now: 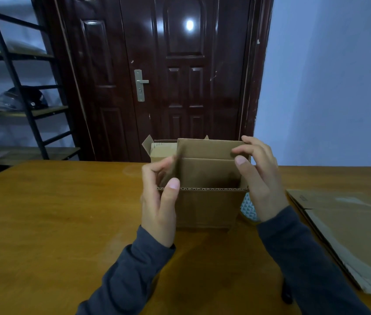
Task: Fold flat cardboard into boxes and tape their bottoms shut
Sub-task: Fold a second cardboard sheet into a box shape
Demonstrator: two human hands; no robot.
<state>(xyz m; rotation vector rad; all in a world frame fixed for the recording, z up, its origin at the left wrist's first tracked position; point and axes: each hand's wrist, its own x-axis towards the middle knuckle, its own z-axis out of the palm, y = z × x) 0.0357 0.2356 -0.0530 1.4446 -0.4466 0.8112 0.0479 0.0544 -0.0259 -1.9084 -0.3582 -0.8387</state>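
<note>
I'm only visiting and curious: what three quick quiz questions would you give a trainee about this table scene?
1. True or false: the left hand and the right hand both grip the open box.
2. Where does the flat cardboard lie? A) on the table, to the person's right; B) on a shelf; C) inside the open box.
3. In a few words: what stands on the table just behind the open box?

Key: 1 true. 2 A. 3 a second box, with a flap sticking up.
</note>
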